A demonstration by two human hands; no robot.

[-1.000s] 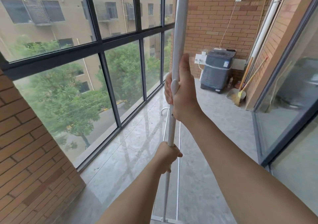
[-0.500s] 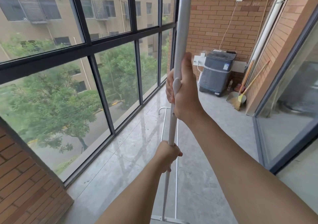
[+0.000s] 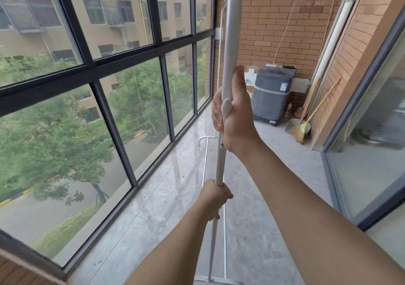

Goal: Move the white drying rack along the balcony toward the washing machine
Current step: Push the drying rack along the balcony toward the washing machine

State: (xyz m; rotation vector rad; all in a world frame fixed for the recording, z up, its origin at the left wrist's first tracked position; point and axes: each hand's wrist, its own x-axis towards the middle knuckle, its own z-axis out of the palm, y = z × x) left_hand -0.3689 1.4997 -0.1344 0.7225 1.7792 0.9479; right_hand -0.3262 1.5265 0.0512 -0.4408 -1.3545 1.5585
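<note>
Two bare hands hold the white drying rack [image 3: 230, 43] by its smooth round pole; the right hand [image 3: 235, 111] wraps tight up high; the left hand [image 3: 215, 198] curls shut lower down; the grey boxy washing machine [image 3: 272, 95] stands far off by the brick wall [image 3: 267, 22].

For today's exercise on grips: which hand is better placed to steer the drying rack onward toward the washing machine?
Probably the right hand: it grips the drying rack high on its upright pole, arm extended toward the washing machine. The left hand holds the thinner pole lower down, mainly steadying.
</note>
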